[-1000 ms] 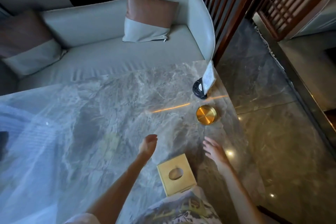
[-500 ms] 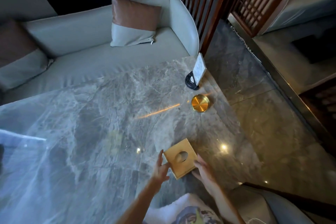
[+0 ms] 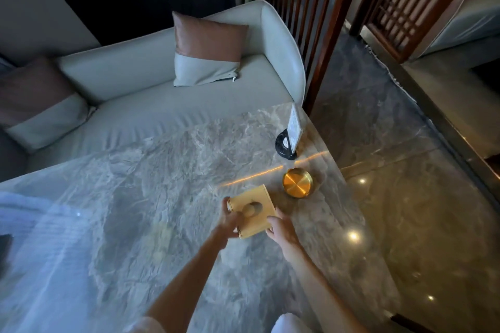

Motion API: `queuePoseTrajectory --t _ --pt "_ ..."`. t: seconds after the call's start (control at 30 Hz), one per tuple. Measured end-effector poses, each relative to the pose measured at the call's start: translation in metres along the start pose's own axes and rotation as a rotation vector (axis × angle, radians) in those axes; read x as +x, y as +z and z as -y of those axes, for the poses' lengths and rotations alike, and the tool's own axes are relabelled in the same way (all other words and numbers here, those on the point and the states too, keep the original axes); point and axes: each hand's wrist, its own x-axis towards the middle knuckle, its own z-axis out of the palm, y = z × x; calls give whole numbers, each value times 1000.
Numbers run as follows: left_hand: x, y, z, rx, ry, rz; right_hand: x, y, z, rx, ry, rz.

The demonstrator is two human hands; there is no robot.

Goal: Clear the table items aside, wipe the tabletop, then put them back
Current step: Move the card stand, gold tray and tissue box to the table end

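Note:
A square golden tissue box [image 3: 253,204] with a round hole in its top is held over the grey marble table [image 3: 151,197], right of centre. My left hand [image 3: 230,222] grips its left side and is blurred. Fingers of my right hand [image 3: 281,227] curl round its near right corner. Just beyond the box sits a round golden dish [image 3: 297,183]. Farther back, at the table's right corner, a white card stands in a black round holder [image 3: 286,140].
A pale sofa [image 3: 151,105] with two brown-and-grey cushions runs along the table's far side. The table's right edge borders a glossy dark stone floor [image 3: 405,197]. A wooden slat screen [image 3: 319,8] rises behind the corner. A dark flat object [image 3: 4,249] lies at the far left.
Both hands went to the tissue box, took hold of it and carried it forward and right, close to the golden dish. The camera view shifted.

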Motion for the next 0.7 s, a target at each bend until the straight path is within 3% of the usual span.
queuePoseTrajectory --t 0.27,0.4,0.5,0.6,0.7 --pt "68 19 -92 44 5 -44 60 7 97 -92 6 46" --pt "80 15 -97 54 -24 -8 83 5 103 -148 53 101" --pt "86 8 -91 3 -11 30 80 2 106 -52 83 107" --pt "77 -1 -81 -42 44 42 68 -3 103 -120 14 112" --pt "41 -14 -67 46 187 36 49 -6 91 -323 -180 1"
